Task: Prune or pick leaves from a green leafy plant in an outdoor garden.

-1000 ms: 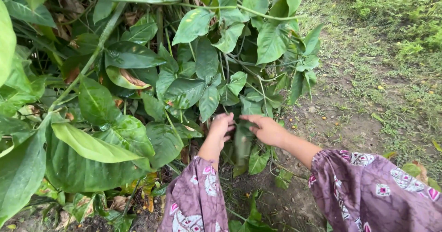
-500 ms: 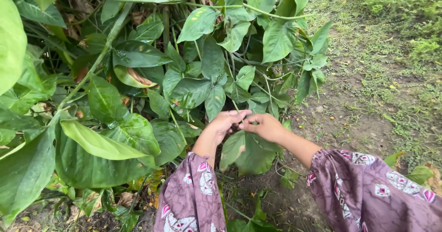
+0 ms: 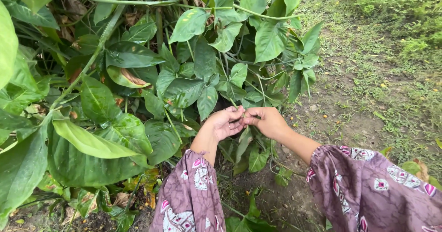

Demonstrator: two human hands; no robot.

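Left hand (image 3: pixel 225 123) and right hand (image 3: pixel 266 121) meet, fingers seemingly pinching one thin stem (image 3: pixel 233 104); its leaf (image 3: pixel 242 143) hangs unpicked.

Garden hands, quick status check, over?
Left hand and right hand together, pinching a thin green leaf stem. Long green leaf hangs below. Broad leaves crowd behind.

I find no packages, labels, signs or screens anywhere in my view.
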